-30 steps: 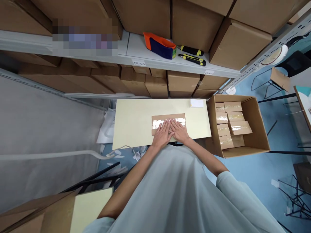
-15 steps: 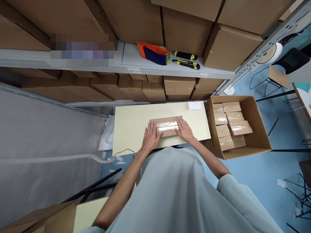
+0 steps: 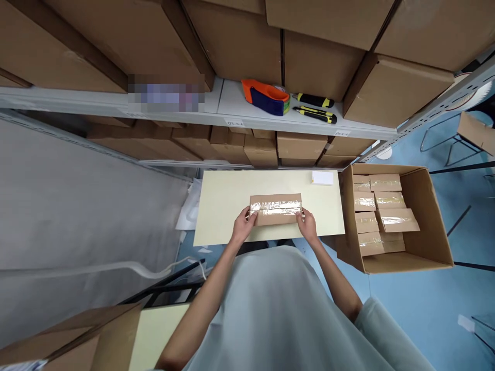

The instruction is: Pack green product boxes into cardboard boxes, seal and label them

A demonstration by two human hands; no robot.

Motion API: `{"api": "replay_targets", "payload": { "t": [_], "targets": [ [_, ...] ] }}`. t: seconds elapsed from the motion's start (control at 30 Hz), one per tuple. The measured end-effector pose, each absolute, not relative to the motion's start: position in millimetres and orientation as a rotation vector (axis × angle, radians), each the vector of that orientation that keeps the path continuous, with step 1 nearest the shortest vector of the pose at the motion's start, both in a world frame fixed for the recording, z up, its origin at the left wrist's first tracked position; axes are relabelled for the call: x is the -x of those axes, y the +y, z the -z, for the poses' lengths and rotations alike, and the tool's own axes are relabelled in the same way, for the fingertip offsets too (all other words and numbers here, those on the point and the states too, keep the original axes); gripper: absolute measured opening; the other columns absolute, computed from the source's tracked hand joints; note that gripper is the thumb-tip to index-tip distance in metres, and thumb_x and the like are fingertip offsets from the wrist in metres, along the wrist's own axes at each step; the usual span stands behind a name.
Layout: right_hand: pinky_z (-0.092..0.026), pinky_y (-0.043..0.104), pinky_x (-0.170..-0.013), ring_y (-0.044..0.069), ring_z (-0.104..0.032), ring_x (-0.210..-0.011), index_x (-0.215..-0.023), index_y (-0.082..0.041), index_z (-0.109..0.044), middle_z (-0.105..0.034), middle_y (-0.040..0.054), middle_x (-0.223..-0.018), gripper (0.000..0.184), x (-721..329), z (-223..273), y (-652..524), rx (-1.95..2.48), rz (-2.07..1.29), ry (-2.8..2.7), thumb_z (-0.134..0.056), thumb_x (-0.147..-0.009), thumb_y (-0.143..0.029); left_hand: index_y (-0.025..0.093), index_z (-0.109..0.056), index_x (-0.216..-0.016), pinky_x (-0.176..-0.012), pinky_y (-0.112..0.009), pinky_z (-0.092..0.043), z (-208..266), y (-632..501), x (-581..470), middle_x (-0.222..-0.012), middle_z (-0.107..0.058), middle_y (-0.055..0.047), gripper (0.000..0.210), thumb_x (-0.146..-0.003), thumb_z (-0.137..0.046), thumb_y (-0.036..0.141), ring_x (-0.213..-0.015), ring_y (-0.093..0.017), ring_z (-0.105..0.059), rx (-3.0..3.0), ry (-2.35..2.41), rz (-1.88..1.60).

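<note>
A small flat cardboard box (image 3: 275, 217), with shiny clear tape along its top, is between my hands over the pale yellow table (image 3: 220, 206). My left hand (image 3: 243, 225) grips its left end, thumb on top and fingers around the edge. At the opposite end, my right hand (image 3: 307, 225) holds it the same way. Whether the box's underside touches the table I cannot tell. A small white box (image 3: 322, 178) lies at the table's back right corner.
Right of the table stands a large open carton (image 3: 427, 260) with several taped boxes inside. On the shelf (image 3: 232, 98) ahead are an orange and blue tape dispenser (image 3: 266, 97), yellow and black utility knives (image 3: 315, 100) and big cartons. A grey wall (image 3: 88, 206) runs along the left.
My hands have gone from lying flat on the taped top to gripping the box by its two ends. The view has shifted, so the surroundings appear further right and lower.
</note>
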State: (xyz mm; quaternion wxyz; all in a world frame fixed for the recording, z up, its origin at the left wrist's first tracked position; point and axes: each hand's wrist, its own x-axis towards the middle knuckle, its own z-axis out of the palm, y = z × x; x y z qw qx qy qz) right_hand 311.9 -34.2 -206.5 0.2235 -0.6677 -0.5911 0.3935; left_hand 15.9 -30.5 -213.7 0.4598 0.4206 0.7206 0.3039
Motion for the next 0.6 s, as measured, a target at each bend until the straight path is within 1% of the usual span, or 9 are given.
{"api": "replay_targets", "payload": {
  "t": [0.07,0.1,0.2,0.27,0.33,0.4,0.43,0.53,0.6],
  "targets": [
    [-0.063,0.046,-0.103,0.034,-0.075,-0.119,-0.14,-0.013,-0.074,-0.08,0.0198,-0.128,0.056,-307,199,-21,1.878,-1.108,-1.567,-0.041,-0.109,-0.047,0.014,-0.067,-0.146,-0.119,-0.047,-0.056,211,-16,-11,-0.147,-0.075,-0.02,0.06,-0.095,-0.068,0.046,-0.132,-0.031,-0.073,-1.028,1.792,-0.755],
    [-0.063,0.046,-0.103,0.034,-0.076,-0.118,-0.138,-0.015,-0.075,-0.081,0.0187,-0.128,0.054,-304,195,-15,1.882,-1.108,-1.537,-0.044,-0.108,-0.047,0.014,-0.067,-0.146,-0.119,-0.047,-0.056,209,-10,-7,-0.146,-0.075,-0.019,0.06,-0.095,-0.069,0.045,-0.132,-0.031,-0.074,-1.026,1.796,-0.77],
    [-0.063,0.048,-0.109,0.033,-0.076,-0.124,-0.145,-0.019,-0.072,-0.079,0.0168,-0.137,0.053,-294,186,1,1.815,-1.113,-1.528,-0.051,-0.107,-0.048,0.016,-0.064,-0.147,-0.118,-0.047,-0.057,205,5,10,-0.148,-0.073,-0.019,0.059,-0.096,-0.069,0.045,-0.134,-0.03,-0.073,-1.022,1.775,-0.869],
    [-0.062,0.049,-0.112,0.032,-0.075,-0.128,-0.15,-0.019,-0.069,-0.076,0.0164,-0.145,0.056,-286,186,8,1.761,-1.117,-1.519,-0.056,-0.104,-0.047,0.017,-0.062,-0.148,-0.119,-0.049,-0.057,204,9,22,-0.151,-0.072,-0.019,0.059,-0.096,-0.07,0.045,-0.136,-0.03,-0.072,-1.011,1.746,-0.941],
    [-0.062,0.05,-0.114,0.031,-0.076,-0.128,-0.15,-0.018,-0.069,-0.074,0.0164,-0.149,0.056,-279,191,11,1.748,-1.124,-1.518,-0.059,-0.101,-0.044,0.017,-0.06,-0.148,-0.119,-0.05,-0.057,206,9,33,-0.151,-0.071,-0.02,0.062,-0.096,-0.071,0.048,-0.136,-0.03,-0.072,-0.966,1.731,-0.973],
    [-0.063,0.049,-0.112,0.03,-0.077,-0.125,-0.146,-0.018,-0.071,-0.076,0.0156,-0.146,0.053,-275,199,8,1.772,-1.141,-1.514,-0.058,-0.1,-0.039,0.016,-0.061,-0.146,-0.119,-0.049,-0.057,210,4,41,-0.151,-0.069,-0.022,0.064,-0.097,-0.069,0.057,-0.136,-0.031,-0.071,-0.913,1.721,-0.968],
    [-0.065,0.049,-0.11,0.029,-0.079,-0.122,-0.145,-0.018,-0.072,-0.079,0.0151,-0.141,0.052,-274,204,5,1.791,-1.152,-1.502,-0.057,-0.099,-0.037,0.016,-0.062,-0.144,-0.118,-0.049,-0.057,213,0,44,-0.152,-0.069,-0.022,0.066,-0.099,-0.065,0.064,-0.137,-0.032,-0.07,-0.892,1.709,-0.968],
    [-0.067,0.048,-0.106,0.029,-0.081,-0.117,-0.14,-0.018,-0.074,-0.083,0.0131,-0.128,0.049,-275,218,-11,1.858,-1.205,-1.446,-0.057,-0.097,-0.032,0.015,-0.065,-0.138,-0.114,-0.049,-0.058,225,-15,49,-0.152,-0.067,-0.023,0.08,-0.099,-0.048,0.082,-0.137,-0.033,-0.069,-0.839,1.648,-0.969],
    [-0.067,0.047,-0.106,0.029,-0.08,-0.119,-0.137,-0.019,-0.075,-0.083,0.0128,-0.128,0.047,-276,224,-24,1.909,-1.249,-1.417,-0.061,-0.093,-0.029,0.014,-0.065,-0.136,-0.111,-0.05,-0.06,233,-26,50,-0.147,-0.069,-0.023,0.089,-0.097,-0.041,0.089,-0.131,-0.033,-0.071,-0.788,1.616,-0.926]
  ]
}}
